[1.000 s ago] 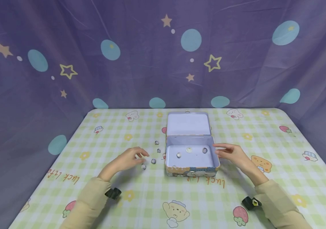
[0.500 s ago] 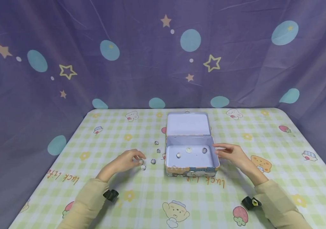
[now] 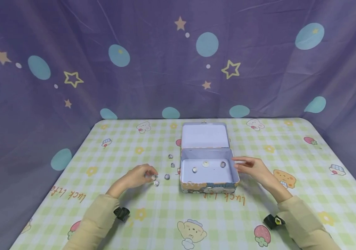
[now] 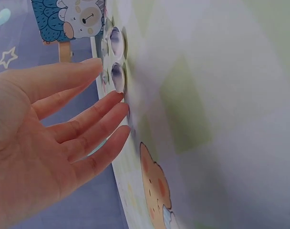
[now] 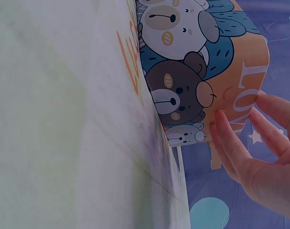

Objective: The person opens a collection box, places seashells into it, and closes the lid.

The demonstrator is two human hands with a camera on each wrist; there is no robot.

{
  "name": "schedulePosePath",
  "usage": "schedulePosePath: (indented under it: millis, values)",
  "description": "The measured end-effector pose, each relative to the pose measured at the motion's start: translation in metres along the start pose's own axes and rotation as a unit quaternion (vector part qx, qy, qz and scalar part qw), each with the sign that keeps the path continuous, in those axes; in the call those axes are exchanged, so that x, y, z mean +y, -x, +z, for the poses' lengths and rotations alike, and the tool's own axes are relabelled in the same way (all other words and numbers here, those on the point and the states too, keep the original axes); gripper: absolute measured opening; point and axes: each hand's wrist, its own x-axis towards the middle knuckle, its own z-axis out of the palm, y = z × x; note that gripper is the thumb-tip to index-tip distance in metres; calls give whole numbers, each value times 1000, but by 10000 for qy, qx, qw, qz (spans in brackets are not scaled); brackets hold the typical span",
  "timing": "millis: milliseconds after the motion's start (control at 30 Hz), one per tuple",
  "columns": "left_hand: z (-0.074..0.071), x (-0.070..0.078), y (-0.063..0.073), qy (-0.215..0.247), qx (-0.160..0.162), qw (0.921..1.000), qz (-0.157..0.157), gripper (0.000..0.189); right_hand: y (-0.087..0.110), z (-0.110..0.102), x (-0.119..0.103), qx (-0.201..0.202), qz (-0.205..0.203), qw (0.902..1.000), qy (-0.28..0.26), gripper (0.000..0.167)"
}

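My left hand [image 3: 138, 176] is low over the cloth, left of an open tin box [image 3: 209, 187]. Its fingertips are right at a small whitish-purple shell [image 4: 118, 76], with thumb and fingers extended around it. Just beside that lies a second shell [image 3: 156, 183], and other shells [image 3: 167, 176] are scattered toward the box. With extended fingers, my right hand [image 3: 253, 168] touches the box's right side, which is printed with cartoon bears [image 5: 176, 90]. Inside the box are a shell [image 3: 195, 169] on the left, a darker one [image 3: 223, 164] on the right and a pale round piece [image 3: 205, 164].
A green-and-white checked cloth [image 3: 228, 225] with cartoon prints covers the table. The box's lid [image 3: 205, 136] lies back, away from me. Behind the table hangs a purple curtain [image 3: 153, 86]. Each wrist carries a black camera [image 3: 121, 213].
My left hand has shifted slightly left and down to a shell, which shows at its fingertips. My right hand and the box have stayed in place.
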Motion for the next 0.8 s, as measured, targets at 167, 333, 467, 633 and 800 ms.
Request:
schedulePosePath:
  millis: [167, 333, 467, 633, 800]
  values:
    - [1, -1, -2, -108, 45, 9999, 88, 18, 0, 0, 0, -6, -14, 10000, 10, 49]
    - [3, 0, -4, -163, 92, 9998, -122, 19, 1, 0, 0, 7, -32, 10000, 48, 48]
    - [4, -1, -5, -163, 108, 9996, -223, 19, 0, 0, 1, 19, -37, 10000, 59, 48]
    - [6, -3, -7, -138, 119, 9995, -238, 17, -1, 0, 1, -4, -25, 10000, 6, 48]
    - [7, -4, -8, -70, 58, 9996, -273, 16, 0, 0, 1, -16, -27, 10000, -12, 48]
